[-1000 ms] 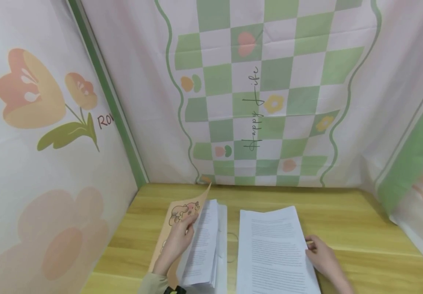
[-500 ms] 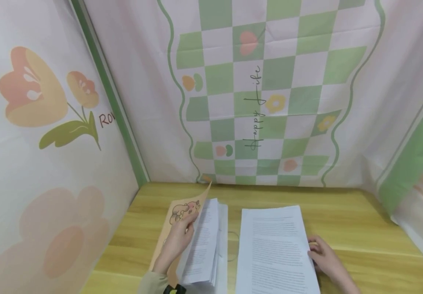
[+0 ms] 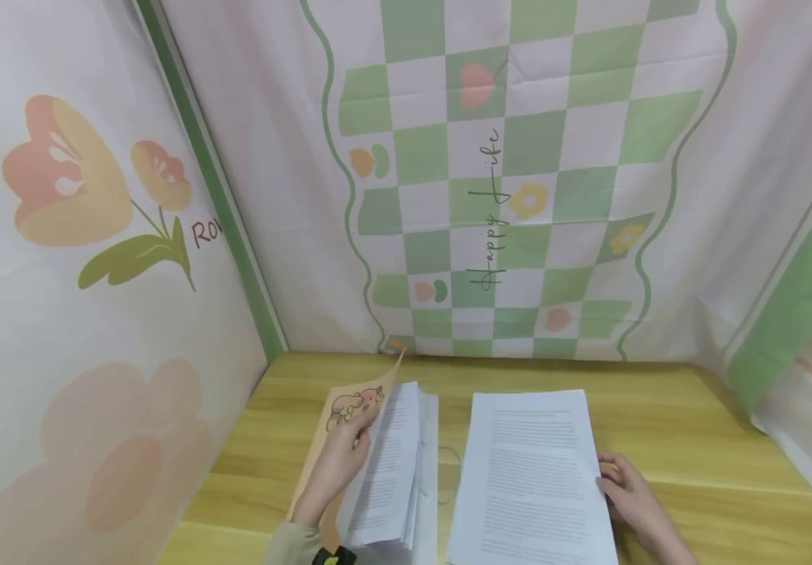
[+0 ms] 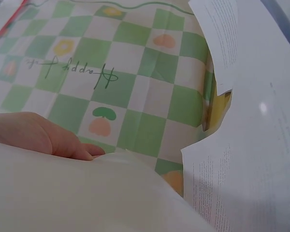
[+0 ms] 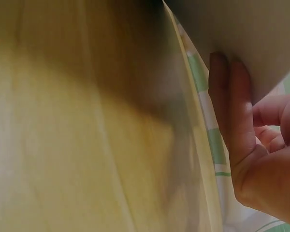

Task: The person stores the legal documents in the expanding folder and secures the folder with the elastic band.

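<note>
In the head view my left hand (image 3: 340,461) grips the raised edge of a tan binder cover (image 3: 328,412) printed with cartoon animals. Behind that cover stand printed sheets (image 3: 393,471), partly fanned. The left wrist view shows the hand (image 4: 46,137) at the cover's pale inner side (image 4: 77,193). My right hand (image 3: 633,502) pinches the right edge of a printed paper page (image 3: 536,471), which lies right of the binder's spine side. From the right wrist view, two fingers (image 5: 240,111) lie under the page and the thumb is partly hidden above it.
A thin ring (image 3: 456,475) shows between the binder and the page. Beneath lies a wooden table (image 3: 702,439), its back edge against a green-checked curtain (image 3: 504,235). A flowered curtain (image 3: 95,329) closes the left side.
My right hand has shifted slightly right, and the page with it; its top edge now looks straighter and sits a little higher. The left hand and tan cover have stayed nearly still.
</note>
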`<action>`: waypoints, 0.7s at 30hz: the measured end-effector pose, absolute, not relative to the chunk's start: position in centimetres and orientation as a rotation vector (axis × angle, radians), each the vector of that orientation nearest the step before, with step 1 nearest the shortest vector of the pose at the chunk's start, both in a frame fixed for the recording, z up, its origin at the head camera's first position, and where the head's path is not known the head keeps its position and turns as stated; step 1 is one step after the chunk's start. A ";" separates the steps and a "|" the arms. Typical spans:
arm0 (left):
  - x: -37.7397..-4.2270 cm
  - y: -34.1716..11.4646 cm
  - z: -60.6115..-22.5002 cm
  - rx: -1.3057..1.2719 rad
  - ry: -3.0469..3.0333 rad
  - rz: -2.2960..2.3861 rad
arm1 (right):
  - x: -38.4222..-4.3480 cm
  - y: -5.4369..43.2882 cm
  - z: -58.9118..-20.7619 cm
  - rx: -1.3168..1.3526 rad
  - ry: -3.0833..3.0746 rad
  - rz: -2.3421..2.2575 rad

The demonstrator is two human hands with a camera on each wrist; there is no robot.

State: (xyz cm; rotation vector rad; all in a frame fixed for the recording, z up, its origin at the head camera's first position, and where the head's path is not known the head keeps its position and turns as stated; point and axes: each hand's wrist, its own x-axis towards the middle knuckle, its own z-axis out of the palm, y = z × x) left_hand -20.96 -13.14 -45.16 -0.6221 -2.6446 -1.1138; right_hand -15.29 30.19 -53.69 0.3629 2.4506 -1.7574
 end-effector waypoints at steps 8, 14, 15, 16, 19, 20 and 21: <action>-21.0 -13.7 -44.5 -0.578 -2.621 -1.132 | -15.4 30.2 -53.0 0.326 2.516 -1.729; -21.0 -14.1 -44.3 -0.534 -2.619 -1.182 | -15.6 30.5 -52.4 0.347 2.567 -1.676; -21.0 -14.1 -44.3 -0.529 -2.617 -1.196 | -15.7 30.5 -52.4 0.346 2.570 -1.681; -21.0 -14.2 -44.3 -0.529 -2.612 -1.202 | -15.7 30.5 -52.3 0.346 2.575 -1.680; -21.1 -14.3 -44.3 -0.528 -2.597 -1.217 | -15.9 30.2 -52.2 0.331 2.554 -1.717; -21.2 -14.3 -44.3 -0.519 -2.596 -1.228 | -16.0 30.0 -52.3 0.331 2.539 -1.727; -21.2 -14.3 -44.3 -0.523 -2.591 -1.220 | -16.1 29.8 -52.3 0.333 2.525 -1.735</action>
